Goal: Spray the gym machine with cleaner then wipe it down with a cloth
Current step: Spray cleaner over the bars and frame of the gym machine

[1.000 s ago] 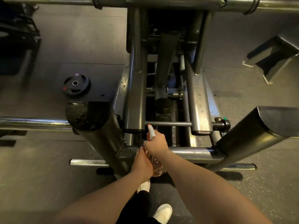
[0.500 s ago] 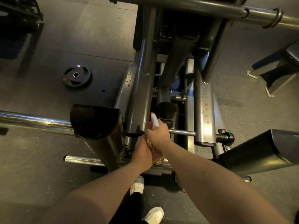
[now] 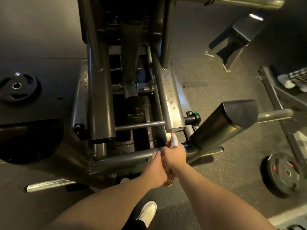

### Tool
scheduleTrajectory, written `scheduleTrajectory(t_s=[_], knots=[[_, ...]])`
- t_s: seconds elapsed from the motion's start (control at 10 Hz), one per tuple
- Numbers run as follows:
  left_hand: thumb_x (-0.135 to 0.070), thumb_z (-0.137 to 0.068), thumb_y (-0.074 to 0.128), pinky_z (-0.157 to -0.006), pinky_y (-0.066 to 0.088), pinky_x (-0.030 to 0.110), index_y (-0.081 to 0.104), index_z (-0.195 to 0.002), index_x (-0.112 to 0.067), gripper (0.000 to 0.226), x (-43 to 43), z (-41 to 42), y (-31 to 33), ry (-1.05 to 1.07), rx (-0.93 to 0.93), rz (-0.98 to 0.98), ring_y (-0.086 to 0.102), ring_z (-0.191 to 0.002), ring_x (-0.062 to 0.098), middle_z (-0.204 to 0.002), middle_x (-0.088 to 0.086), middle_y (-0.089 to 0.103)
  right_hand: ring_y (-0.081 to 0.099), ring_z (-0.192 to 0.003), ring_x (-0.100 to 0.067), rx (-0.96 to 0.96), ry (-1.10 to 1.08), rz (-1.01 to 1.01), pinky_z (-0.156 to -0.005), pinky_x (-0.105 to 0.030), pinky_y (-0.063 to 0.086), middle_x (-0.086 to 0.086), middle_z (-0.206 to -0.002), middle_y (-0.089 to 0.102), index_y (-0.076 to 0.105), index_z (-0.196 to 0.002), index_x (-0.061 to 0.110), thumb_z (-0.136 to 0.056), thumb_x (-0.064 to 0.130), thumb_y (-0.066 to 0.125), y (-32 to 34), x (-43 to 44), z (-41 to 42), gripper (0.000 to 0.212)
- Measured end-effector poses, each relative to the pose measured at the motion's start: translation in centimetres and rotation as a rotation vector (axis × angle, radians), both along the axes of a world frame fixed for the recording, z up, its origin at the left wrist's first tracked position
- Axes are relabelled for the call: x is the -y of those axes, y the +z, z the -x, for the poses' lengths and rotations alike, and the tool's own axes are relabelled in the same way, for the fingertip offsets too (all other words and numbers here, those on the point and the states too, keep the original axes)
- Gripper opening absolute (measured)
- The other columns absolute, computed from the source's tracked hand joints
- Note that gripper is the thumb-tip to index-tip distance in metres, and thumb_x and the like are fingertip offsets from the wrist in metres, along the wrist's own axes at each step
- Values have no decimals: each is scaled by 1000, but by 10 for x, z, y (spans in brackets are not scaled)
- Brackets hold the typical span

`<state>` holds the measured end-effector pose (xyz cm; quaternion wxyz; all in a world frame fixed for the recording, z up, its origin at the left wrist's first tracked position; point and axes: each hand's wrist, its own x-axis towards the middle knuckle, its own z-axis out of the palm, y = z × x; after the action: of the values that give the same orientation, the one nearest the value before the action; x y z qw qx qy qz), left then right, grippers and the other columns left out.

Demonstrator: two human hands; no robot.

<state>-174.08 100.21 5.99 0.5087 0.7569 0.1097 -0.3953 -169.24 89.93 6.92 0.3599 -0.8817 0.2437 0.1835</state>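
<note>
Over machine (image 3: 103, 105), right fingers (image 3: 166, 154) round spray bottle (image 3: 173, 142) (left fingers (image 3: 153, 157) alongside)

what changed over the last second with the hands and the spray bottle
Both hands carried the spray bottle rightward across the gym machine: its nozzle went from by the left tube to just below the lower end of the right tube. The view swung right too, bringing a second weight plate into sight. Unchanged: the right hand grips the bottle's head, the left hand stays against its body.
</note>
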Motion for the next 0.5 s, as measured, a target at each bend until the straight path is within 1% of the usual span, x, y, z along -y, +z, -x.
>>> scheduleTrajectory(t_s=[0.1,0.2,0.3,0.4,0.5], knots=[[-8,-87,71,-118,39,41,30,-157,-21,82,16,0,1,-118,122,-52,43,-142,30,-158,8,38,57,-79,-8,-19,-83,9,-71,-25,41,0,-96,63,55,-131,21,-94,15,64,9,19,8,38],[-22,-80,82,-108,52,45,31,-144,-46,86,29,-5,8,-58,18,-32,55,-124,19,-142,-7,50,59,-83,-11,-38,-99,5,-69,-23,43,-3,-103,63,55,-125,22,-92,15,66,12,30,0,35],[-16,-85,79,-114,45,41,31,-151,-33,84,32,-19,17,-61,60,-39,51,-130,20,-147,-4,45,61,-87,-16,8,-51,43,-69,-26,47,-3,-102,64,54,-134,23,-86,18,65,17,31,-19,50],[-18,-92,74,-113,47,42,35,-148,-30,70,32,-38,18,-48,130,-64,51,-127,19,-143,-5,44,56,-80,-10,29,-27,31,-68,-25,43,4,-89,60,53,-141,23,-92,14,63,31,27,-40,51],[-16,-88,76,-106,51,39,31,-151,-31,79,26,-62,24,-48,163,-114,51,-126,19,-142,-6,39,57,-82,-11,78,49,17,-63,-21,40,2,-89,60,48,-141,23,-92,16,61,41,20,-65,51]])
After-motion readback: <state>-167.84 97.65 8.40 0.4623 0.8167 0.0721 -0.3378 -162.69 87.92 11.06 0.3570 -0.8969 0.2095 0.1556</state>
